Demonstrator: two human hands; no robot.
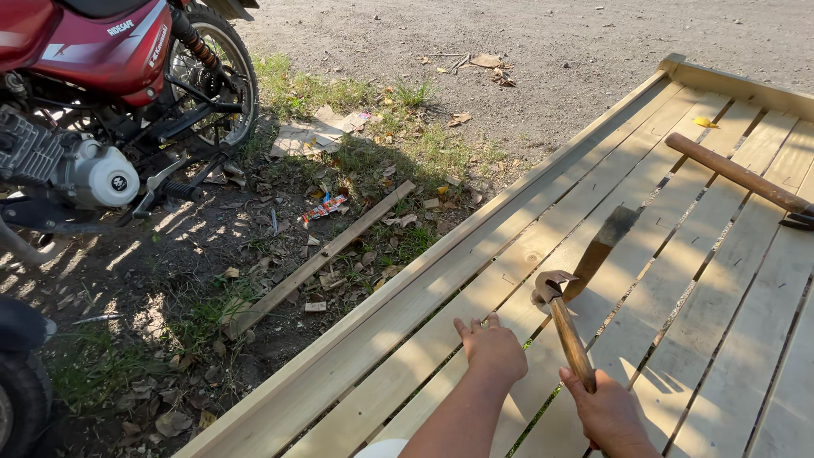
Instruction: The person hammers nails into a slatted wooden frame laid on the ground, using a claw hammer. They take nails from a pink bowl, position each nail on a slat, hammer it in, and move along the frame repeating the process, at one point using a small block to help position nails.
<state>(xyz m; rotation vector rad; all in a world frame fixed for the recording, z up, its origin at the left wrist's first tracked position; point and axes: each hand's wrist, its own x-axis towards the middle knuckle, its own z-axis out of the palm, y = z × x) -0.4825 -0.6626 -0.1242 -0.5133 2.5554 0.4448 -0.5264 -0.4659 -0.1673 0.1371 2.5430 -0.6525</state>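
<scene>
**Claw hammer (555, 297) raised over pale slats**

On the ground to the left we see a red motorcycle (93, 93) and a loose wooden strip (318, 259). On the slatted wooden panel (695, 280), our left hand (493, 346) lies flat with fingers released, seemingly to steady a board. Our right hand (606, 411) clenches the hammer's handle, head poised just above the slats. A second hammer (738, 176) rests far right.

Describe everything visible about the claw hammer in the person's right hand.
The claw hammer has a brown wooden handle and a dark, worn-looking metal head with a curved, split claw. The right hand grips the lower end of the handle, so the handle slants up and left from the hand, with the head above the pale wooden slats. Whether the head touches the wood cannot be told. The left hand lies flat on a slat just beside the head.
</scene>
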